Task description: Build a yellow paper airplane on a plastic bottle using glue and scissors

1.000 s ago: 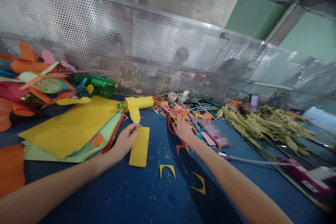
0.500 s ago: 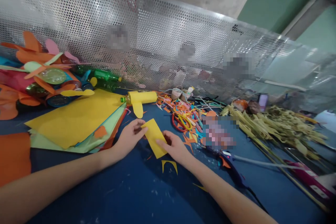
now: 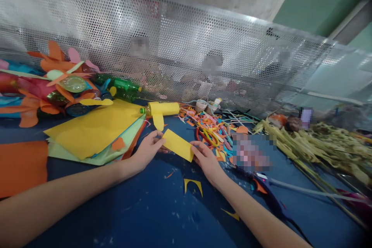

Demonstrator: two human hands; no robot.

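A rectangular piece of yellow paper point(image 3: 178, 145) is held up above the blue table. My left hand point(image 3: 149, 148) pinches its left end between thumb and fingers. Its right end is gripped by my right hand point(image 3: 207, 161). Just behind the paper lies a small bottle wrapped in yellow paper point(image 3: 164, 108), with a green cap and a rounded yellow flap hanging at its front. In front of my hands, a curved yellow paper scrap point(image 3: 193, 186) rests on the table. Another yellow scrap point(image 3: 231, 214) lies nearer to me, beside my right forearm.
Stacked coloured paper sheets point(image 3: 95, 131) and an orange sheet point(image 3: 21, 168) lie left, below several bottles with paper petals point(image 3: 62, 81). Paper scraps point(image 3: 209, 124) cover the back middle. A glue gun point(image 3: 271, 192) and dried husks point(image 3: 328, 143) are right. A perforated metal screen point(image 3: 186, 42) stands behind.
The yellow paper has turned from a steep slant to lie more crosswise. My right hand has shifted from its lower edge to its right end. The camera view has swung slightly left.
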